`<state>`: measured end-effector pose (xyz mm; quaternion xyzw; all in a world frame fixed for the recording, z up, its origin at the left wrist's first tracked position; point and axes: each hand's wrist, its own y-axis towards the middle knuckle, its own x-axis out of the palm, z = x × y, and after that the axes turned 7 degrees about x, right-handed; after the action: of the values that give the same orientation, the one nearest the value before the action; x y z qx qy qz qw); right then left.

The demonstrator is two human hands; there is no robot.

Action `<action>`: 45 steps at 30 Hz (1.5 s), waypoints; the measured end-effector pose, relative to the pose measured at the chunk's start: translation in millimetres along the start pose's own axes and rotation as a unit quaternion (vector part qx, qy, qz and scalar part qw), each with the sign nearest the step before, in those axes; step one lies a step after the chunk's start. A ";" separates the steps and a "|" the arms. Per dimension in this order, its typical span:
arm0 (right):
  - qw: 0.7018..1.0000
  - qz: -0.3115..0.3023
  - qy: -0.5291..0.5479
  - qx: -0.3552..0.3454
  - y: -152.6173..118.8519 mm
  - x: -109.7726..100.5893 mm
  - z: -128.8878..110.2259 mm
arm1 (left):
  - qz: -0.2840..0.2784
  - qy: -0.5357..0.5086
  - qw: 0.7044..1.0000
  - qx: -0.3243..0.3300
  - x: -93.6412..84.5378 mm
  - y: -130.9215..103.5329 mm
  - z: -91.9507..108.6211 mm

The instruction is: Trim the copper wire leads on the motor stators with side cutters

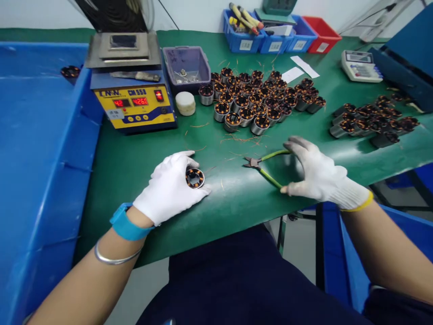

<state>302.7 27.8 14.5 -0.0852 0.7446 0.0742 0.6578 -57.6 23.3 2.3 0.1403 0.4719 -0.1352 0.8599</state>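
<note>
My left hand [171, 185], in a white glove, is closed around a small motor stator [195, 178]. The stator's open end, with copper windings and a silver rim, faces up; the glove hides most of its body. Over the table to the right, my gloved right hand [304, 174] holds diagonal cutters [253, 162] by the ends of their green handles. Thumb and fingers are wide apart, one on each handle. The cutters' jaws are parted and point left toward the stator, with a gap between them.
Beyond my hands stands a cluster of stators [253, 97]; a second group [372, 117] is at the right. A yellow-fronted soldering station [135, 106], a purple bin [187, 67] and a white round block [185, 104] stand back left. Copper wire scraps [243, 139] litter the green table [230, 203].
</note>
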 end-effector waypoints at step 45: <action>0.697 -0.426 0.562 0.133 18.7 2.6 -143.8 | 0.018 -0.073 0.996 -0.046 8.5 14.4 1.1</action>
<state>159.2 13.9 29.6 -0.3309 0.8618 -0.3753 0.0831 -47.1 35.4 -2.7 0.0987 0.4108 -0.1078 0.8999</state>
